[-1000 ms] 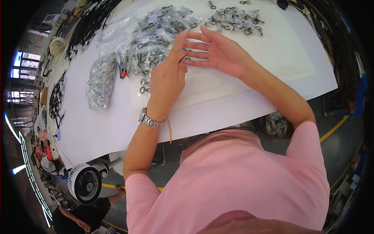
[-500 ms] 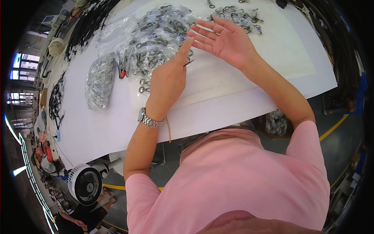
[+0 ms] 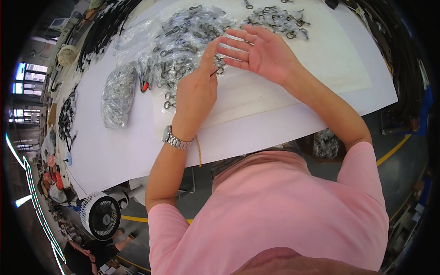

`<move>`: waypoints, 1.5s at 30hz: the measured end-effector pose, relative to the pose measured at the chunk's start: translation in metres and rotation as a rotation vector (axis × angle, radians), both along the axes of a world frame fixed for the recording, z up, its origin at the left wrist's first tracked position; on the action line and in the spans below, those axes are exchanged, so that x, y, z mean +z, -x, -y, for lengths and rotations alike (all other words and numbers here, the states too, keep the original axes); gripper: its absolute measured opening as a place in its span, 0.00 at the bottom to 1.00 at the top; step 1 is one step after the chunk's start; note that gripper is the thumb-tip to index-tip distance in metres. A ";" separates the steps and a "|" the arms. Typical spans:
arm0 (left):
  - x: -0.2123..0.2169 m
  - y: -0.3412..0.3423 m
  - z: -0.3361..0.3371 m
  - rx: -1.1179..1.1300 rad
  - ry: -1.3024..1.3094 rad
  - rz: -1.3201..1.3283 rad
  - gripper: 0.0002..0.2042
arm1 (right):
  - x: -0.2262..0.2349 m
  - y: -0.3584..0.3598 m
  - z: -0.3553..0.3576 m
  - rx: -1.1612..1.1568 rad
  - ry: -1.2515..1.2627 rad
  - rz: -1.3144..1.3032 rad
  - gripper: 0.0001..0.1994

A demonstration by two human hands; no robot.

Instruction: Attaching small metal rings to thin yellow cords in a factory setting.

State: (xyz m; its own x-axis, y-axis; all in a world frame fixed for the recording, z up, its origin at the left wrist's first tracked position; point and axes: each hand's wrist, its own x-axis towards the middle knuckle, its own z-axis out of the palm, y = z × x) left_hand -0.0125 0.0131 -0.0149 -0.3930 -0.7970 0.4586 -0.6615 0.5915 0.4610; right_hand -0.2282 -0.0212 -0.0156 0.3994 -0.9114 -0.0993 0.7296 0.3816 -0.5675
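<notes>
My left hand (image 3: 196, 87) is raised over the white table, index finger stretched toward my right hand and the other fingers curled. A thin dark pointed thing (image 3: 214, 72) pokes out of its curled fingers; the rest is hidden. My right hand (image 3: 270, 54) is open, palm turned up, fingers stretched and holding nothing. Its fingertips are close to my left index finger; I cannot tell whether they touch. Behind the hands lies a heap of small metal snap hooks with rings in clear plastic wraps (image 3: 176, 59). A smaller group of wrapped hooks (image 3: 277, 19) lies farther right.
A full clear plastic bag of metal parts (image 3: 118, 96) rests left of the heap, beside a red-and-black handled tool (image 3: 144, 86). Black straps (image 3: 103, 32) run along the far left. A fan (image 3: 101, 216) stands by the table's near left edge. Another person (image 3: 87, 256) is at lower left.
My left hand has turned a little and its index finger shifted left. My right hand has moved slightly left and down. Less of the dark point shows. The other person has shifted.
</notes>
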 end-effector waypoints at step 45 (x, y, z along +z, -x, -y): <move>0.006 0.000 -0.002 -0.057 0.018 0.103 0.36 | -0.007 0.008 0.008 -0.011 -0.037 -0.031 0.26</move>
State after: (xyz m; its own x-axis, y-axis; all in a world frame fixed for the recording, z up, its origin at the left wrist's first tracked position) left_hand -0.0127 0.0154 -0.0090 -0.4831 -0.7642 0.4273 -0.6699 0.6369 0.3817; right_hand -0.2360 -0.0287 -0.0229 0.3859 -0.9111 -0.1449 0.7162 0.3949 -0.5755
